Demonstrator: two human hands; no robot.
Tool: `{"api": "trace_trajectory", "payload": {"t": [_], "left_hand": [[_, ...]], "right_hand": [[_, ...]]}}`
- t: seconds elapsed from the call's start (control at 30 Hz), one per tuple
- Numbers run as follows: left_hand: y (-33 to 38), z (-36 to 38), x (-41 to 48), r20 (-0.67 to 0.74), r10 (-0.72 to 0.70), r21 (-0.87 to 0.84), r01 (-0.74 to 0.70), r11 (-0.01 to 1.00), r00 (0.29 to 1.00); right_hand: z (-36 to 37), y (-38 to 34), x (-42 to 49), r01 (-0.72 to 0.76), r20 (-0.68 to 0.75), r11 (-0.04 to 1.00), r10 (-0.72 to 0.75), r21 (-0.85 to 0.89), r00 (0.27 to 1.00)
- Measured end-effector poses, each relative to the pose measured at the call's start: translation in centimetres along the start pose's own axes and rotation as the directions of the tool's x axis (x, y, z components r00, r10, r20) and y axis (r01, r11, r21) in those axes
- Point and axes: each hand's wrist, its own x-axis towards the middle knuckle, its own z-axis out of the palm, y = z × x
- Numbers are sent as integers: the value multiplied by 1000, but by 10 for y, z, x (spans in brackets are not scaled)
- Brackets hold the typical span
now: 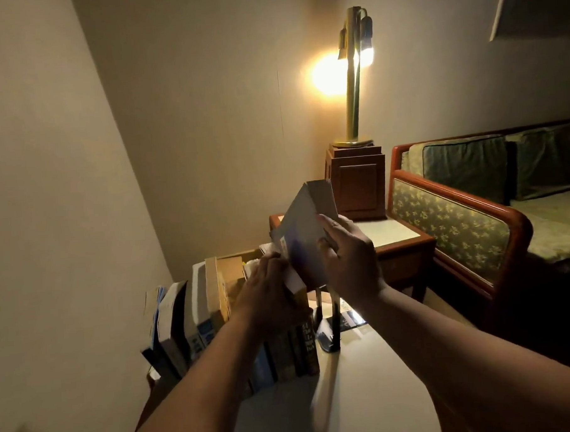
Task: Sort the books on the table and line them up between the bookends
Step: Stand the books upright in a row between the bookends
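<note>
Book (300, 228) cover illegible (dimness, perhaps)

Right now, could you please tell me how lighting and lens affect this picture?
Head view: the lamp flares into glare on the wall; the row of books lies in dim shadow, spines barely legible; the raised book is slightly blurred.

Left hand (264, 290), right hand (351, 258) bare; forearms (199, 386) unsleeved.
</note>
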Motion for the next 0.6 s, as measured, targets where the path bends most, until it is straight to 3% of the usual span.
{"api": "trace_trajectory", "payload": {"t": [0.23,0.6], "left_hand": [[-10,6,7,51,69,-27,-67,997,996],[-11,8,7,38,112,-15,-112,994,993]], "right_hand": [[18,11,-14,-116,248,992,123,-44,961],[37,8,-11,-279,384,957,286,-74,878]]}}
